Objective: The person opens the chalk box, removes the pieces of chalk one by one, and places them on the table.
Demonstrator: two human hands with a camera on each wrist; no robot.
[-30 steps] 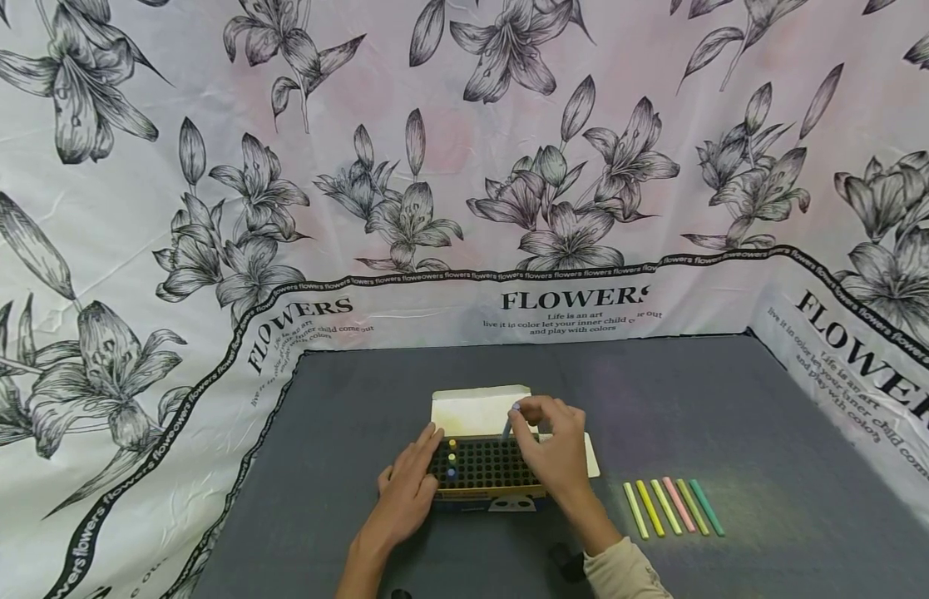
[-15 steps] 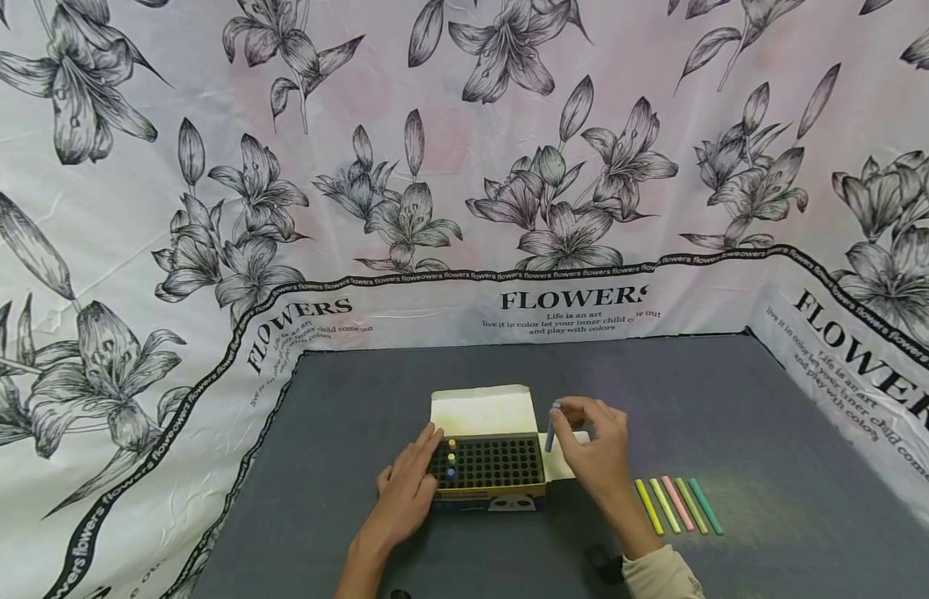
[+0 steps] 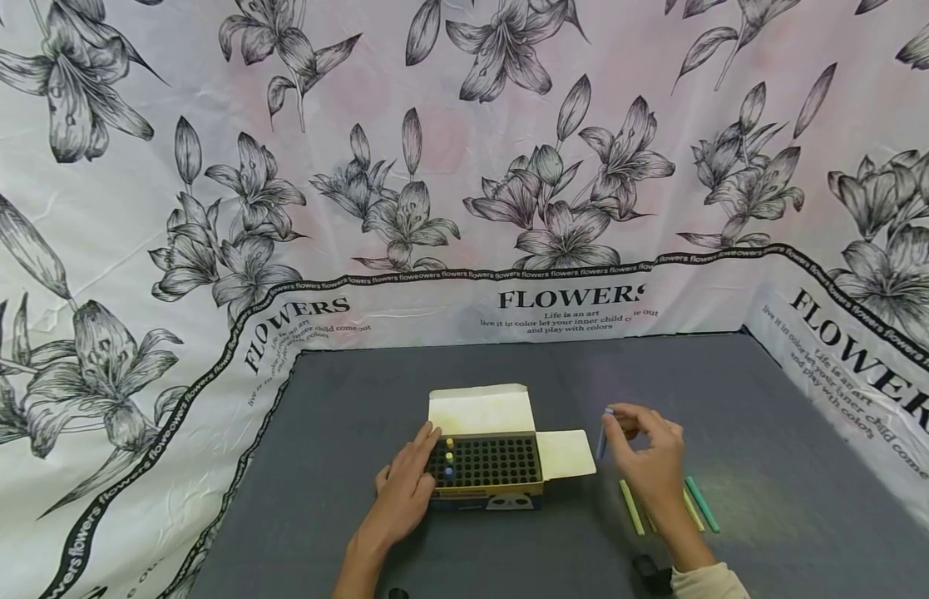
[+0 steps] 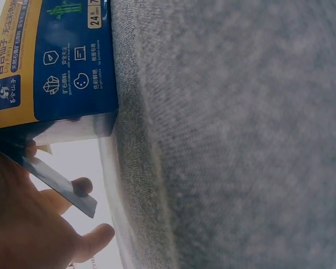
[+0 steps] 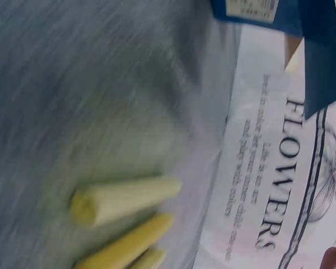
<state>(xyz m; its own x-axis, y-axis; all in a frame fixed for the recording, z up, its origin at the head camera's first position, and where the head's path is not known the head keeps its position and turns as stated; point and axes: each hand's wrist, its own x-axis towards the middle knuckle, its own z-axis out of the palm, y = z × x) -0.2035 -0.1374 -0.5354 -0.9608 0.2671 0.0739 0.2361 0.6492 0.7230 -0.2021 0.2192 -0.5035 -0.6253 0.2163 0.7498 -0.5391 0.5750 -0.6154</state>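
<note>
An open box of chalk (image 3: 488, 502) with a black holed insert stands mid-table. Orange-yellow (image 3: 449, 442), pale yellow (image 3: 449, 457) and blue (image 3: 449, 472) chalk ends show in its left column. My left hand (image 3: 404, 482) rests along the box's left side, fingers extended; in the left wrist view its fingers (image 4: 92, 242) are spread beside a side flap (image 4: 61, 182). My right hand (image 3: 647, 462), right of the box, pinches a bluish-purple chalk stick (image 3: 602, 441), held roughly upright between thumb and fingertips. Below that hand lie loose chalk sticks, some hidden behind it.
The raised lid (image 3: 481, 409) stands behind the box, and a flap (image 3: 567, 454) juts out right. A pale yellow stick (image 3: 632, 507) and a green stick (image 3: 703, 504) lie on the grey table (image 3: 344, 399). Flower-printed cloth (image 3: 434, 316) borders the table.
My right hand has moved right, from above the box to over the loose chalk, carrying the bluish-purple chalk stick. The box's right flap is now uncovered. My left hand stays put.
</note>
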